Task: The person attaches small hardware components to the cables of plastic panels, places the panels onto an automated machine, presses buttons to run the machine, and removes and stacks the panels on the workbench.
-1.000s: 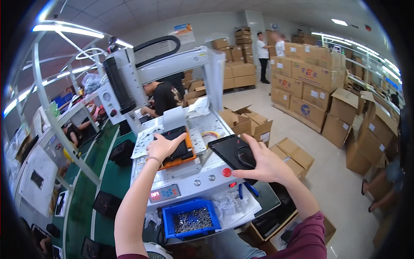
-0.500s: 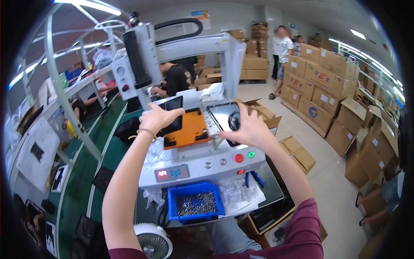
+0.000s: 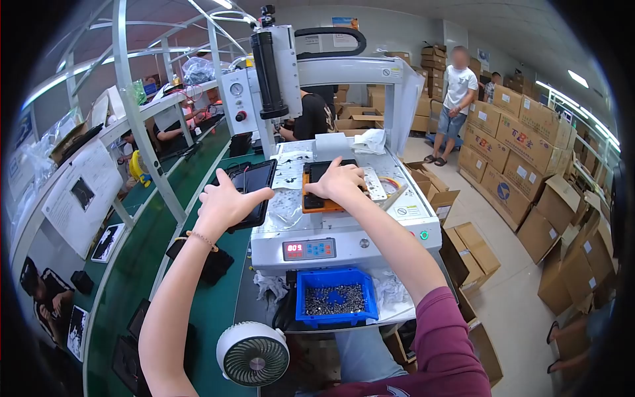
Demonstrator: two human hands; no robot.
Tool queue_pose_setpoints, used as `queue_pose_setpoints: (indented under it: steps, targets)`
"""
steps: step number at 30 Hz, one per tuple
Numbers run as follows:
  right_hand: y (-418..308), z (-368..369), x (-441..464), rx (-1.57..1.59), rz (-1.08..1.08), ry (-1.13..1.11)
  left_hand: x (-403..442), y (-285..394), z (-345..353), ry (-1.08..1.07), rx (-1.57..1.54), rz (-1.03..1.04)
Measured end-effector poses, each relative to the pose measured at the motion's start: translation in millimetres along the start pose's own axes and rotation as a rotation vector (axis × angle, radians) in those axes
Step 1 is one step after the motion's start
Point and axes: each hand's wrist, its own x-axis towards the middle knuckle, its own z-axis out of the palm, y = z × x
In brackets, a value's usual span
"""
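Observation:
My left hand [image 3: 225, 208] grips a black tablet-like device [image 3: 262, 175] by its left side, holding it tilted at the left edge of the machine bed; thin wires show on it. My right hand [image 3: 340, 182] spans another black tablet-like panel [image 3: 319, 171], which lies in the orange fixture [image 3: 316, 207]. The thumb is at the panel's left and the fingers reach over its right; the hand hides much of it. Above and behind stands the machine's black cylinder head [image 3: 268, 76].
In front of the machine is a blue bin [image 3: 305, 311] of small metal screws. A white fan [image 3: 253, 354] stands below it. A green conveyor [image 3: 218, 291] runs on the left, cardboard boxes [image 3: 503, 139] are stacked at right, and a person [image 3: 456, 92] stands behind.
My left hand has carried its device left, off the fixture area. My right hand has brought the other panel from the right onto the orange fixture. The view has shifted.

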Motion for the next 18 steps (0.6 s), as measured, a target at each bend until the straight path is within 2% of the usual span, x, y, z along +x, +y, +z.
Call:
queue_pose_setpoints:
  steps: [10,18]
  targets:
    - [-8.1,-4.4,7.4,-0.02,0.004,-0.128,-15.1,-19.9,10.6,-0.049,-0.001,0.023]
    - [-11.4,5.7,17.5,-0.013,0.009,-0.108,-23.4,-9.6,17.7,-0.09,-0.007,0.069]
